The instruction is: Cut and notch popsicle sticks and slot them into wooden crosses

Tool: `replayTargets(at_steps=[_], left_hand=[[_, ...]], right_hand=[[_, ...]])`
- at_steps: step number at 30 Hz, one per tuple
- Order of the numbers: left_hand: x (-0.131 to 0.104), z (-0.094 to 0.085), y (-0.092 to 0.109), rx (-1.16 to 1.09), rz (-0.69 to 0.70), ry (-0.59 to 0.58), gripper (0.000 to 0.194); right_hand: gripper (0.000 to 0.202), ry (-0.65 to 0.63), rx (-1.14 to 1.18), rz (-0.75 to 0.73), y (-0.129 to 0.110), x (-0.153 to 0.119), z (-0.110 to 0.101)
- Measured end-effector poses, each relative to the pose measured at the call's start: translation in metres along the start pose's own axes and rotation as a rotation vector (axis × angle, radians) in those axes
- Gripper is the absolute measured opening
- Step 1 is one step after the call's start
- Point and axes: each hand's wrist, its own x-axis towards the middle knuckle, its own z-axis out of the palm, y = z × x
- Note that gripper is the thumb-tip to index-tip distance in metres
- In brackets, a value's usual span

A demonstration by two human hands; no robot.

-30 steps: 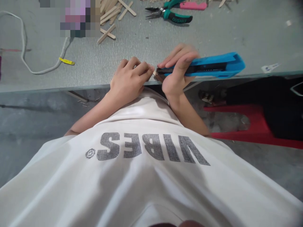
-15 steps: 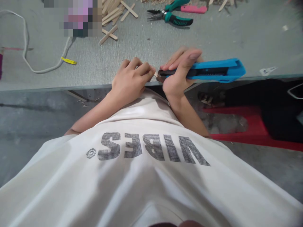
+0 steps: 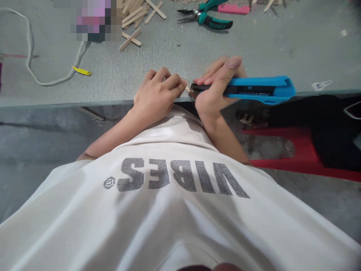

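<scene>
My left hand rests at the front edge of the grey table, its fingers closed on a small wooden stick whose end sticks out past the fingertips. Just right of it, my right hand is wrapped round a blue utility knife. The knife's dark front end points left and meets the stick's tip, near my right thumb base. How far the blade is out cannot be made out.
Wooden sticks lie piled at the table's back, two of them crossed nearer. Green-and-black pliers and a pink-handled tool lie behind my hands. A white cable with a yellow tag curves at left. A red stool stands below right.
The knife's rear end has swung slightly down and to the right with my right hand. My left hand stays almost where it was, still on the stick.
</scene>
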Motion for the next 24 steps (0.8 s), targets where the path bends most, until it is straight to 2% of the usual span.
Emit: replayTargets(at_steps=[8, 12, 16, 21, 24], left_hand=[[0.001, 0.0, 0.001, 0.121, 0.035, -0.004, 0.052], [0.0, -0.001, 0.001, 0.034, 0.017, 0.003, 0.051], [0.0, -0.004, 0.002, 0.003, 0.001, -0.015, 0.05], [0.0, -0.005, 0.001, 0.006, 0.005, -0.017, 0.05], [0.0, -0.004, 0.0, -0.006, -0.003, -0.013, 0.048]], right_hand=[[0.073, 0.225, 0.128, -0.172, -0.006, -0.003, 0.016], [0.073, 0.236, 0.145, -0.224, -0.008, -0.002, 0.017], [0.075, 0.27, 0.113, -0.188, -0.009, -0.003, 0.016], [0.074, 0.202, 0.147, -0.166, -0.008, -0.003, 0.016], [0.074, 0.303, 0.224, -0.224, -0.004, -0.001, 0.023]])
